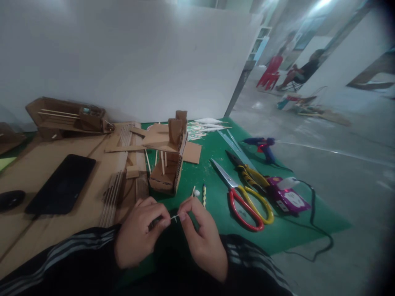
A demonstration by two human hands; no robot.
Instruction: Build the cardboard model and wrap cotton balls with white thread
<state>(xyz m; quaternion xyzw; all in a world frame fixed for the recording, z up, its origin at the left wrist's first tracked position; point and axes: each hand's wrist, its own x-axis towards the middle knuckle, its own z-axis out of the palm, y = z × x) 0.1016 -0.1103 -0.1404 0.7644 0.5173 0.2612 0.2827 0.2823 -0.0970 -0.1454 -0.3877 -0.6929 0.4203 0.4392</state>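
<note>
Near the table's front edge, my left hand [143, 230] and my right hand [200, 236] are closed in pinches, fingertips a short gap apart. A thin whitish strand [174, 218] with a small kink spans that gap, its ends hidden in the fingers. It is too small to tell whether it is string or glue. Just beyond stands a cardboard structure [165, 181] with thin wooden sticks as posts. A short stick [193, 191], a small white lump [196, 193] and a yellow patterned pencil [204, 195] lie past my right hand.
To the right lie large scissors [247, 201], yellow-black pliers [249, 174], clear glue sticks [237, 146], a blue glue gun [262, 146] and a purple power strip [286, 195] with a trailing cord. Cardboard sheets, a phone [61, 183] and a mouse [11, 200] occupy the left. A person [305, 70] sits far off.
</note>
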